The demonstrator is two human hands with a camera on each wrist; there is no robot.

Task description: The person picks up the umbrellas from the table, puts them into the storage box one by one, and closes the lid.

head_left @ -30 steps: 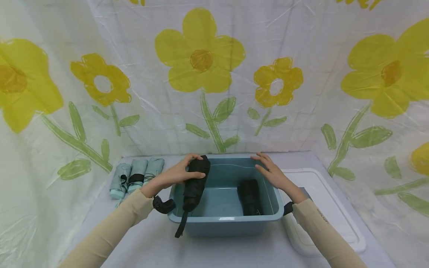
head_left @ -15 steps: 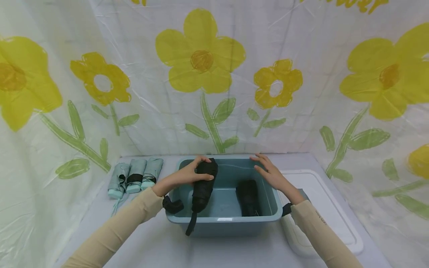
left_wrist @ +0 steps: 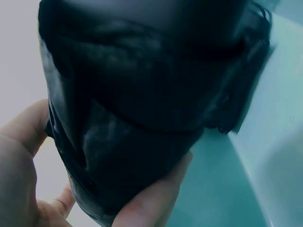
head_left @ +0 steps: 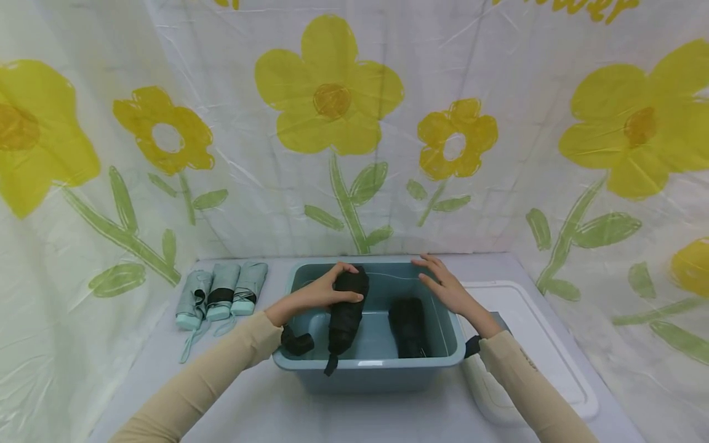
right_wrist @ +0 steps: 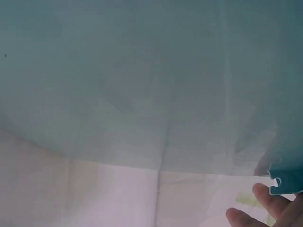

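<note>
My left hand grips a folded black umbrella over the left part of a blue-grey plastic bin. The umbrella slants, its strap hanging near the front rim. In the left wrist view, thumb and fingers wrap the black umbrella from both sides. A second folded black umbrella lies inside the bin at the right. My right hand is at the bin's right rim, fingers spread and holding no loose object. Only some fingers of the right hand show in the right wrist view, beside the rim.
Three folded light-blue umbrellas lie side by side on the table, left of the bin. A white lid lies to the right, partly under the right forearm. Behind the table hangs a flowered curtain.
My left hand has carried the black umbrella rightward and lower, from the bin's left rim to further inside. The right hand has stayed at the right rim.
</note>
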